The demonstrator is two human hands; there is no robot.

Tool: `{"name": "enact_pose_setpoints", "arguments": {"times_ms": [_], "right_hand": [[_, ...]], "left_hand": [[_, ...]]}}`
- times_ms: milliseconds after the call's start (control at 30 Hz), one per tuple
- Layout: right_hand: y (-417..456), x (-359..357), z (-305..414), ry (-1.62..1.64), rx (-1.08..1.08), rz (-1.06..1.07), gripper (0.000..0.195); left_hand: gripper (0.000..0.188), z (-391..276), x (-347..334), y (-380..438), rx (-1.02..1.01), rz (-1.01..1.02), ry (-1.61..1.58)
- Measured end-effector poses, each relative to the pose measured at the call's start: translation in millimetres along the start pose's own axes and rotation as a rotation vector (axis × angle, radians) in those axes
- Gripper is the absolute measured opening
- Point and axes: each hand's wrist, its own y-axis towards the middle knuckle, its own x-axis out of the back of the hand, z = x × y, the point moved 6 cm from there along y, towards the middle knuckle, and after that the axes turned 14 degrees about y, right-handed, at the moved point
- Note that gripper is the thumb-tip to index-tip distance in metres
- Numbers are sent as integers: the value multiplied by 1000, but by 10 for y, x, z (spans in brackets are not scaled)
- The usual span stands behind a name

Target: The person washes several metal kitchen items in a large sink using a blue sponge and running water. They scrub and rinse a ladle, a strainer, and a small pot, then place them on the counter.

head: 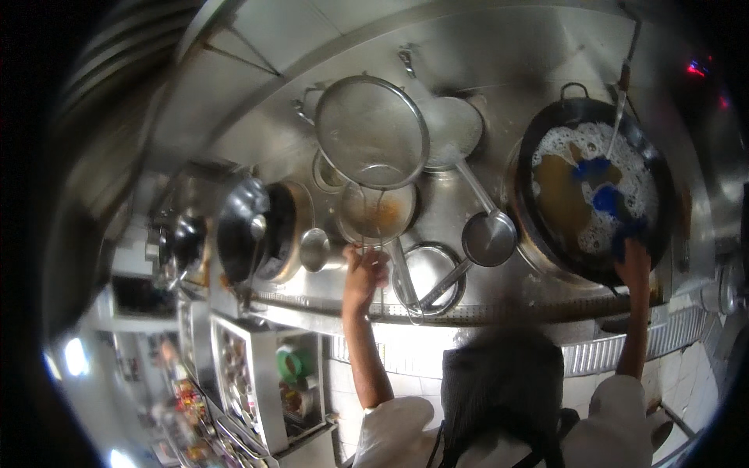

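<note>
My left hand (367, 270) is closed around the wire handle of a large round mesh strainer (371, 131). The strainer is raised over the steel cooking range, its bowl away from me. A smaller strainer or pan with orange residue (383, 213) lies below its rim. Over to the right, my right hand (635, 263) reaches past the near rim of a big black wok (535, 234). Its fingers are on a dark blue cloth or scrubber (627, 234), partly hidden. Brown, foamy liquid (556, 199) fills the wok, with bright blue pieces (607, 200) in it.
A steel ladle (489, 238) and a long-handled round strainer (453, 126) lie between my hands. Further left are another black wok (240, 225) and a small metal cup (315, 250). A tap (406, 61) projects from the back. Shelving with containers (289, 362) stands lower left.
</note>
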Motion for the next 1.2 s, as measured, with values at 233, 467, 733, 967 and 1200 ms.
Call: {"name": "enact_pose_setpoints", "arguments": {"times_ms": [233,467,733,967,1200], "right_hand": [[-56,72,9,37,-10,23,66],[-28,149,77,18,-66,63,65],[-41,204,268,69,-54,38,63],[-12,124,225,47,-49,50,68],[-10,136,118,29,-93,74,71]], "left_hand": [[21,-88,584,627,-51,-420,-23],[29,-269,1816,1568,-84,-535,219],[26,-960,1157,2619,-200,-407,509],[25,-582,1758,2505,1,-473,151],[31,-983,1460,2355,-296,-499,1032]]}}
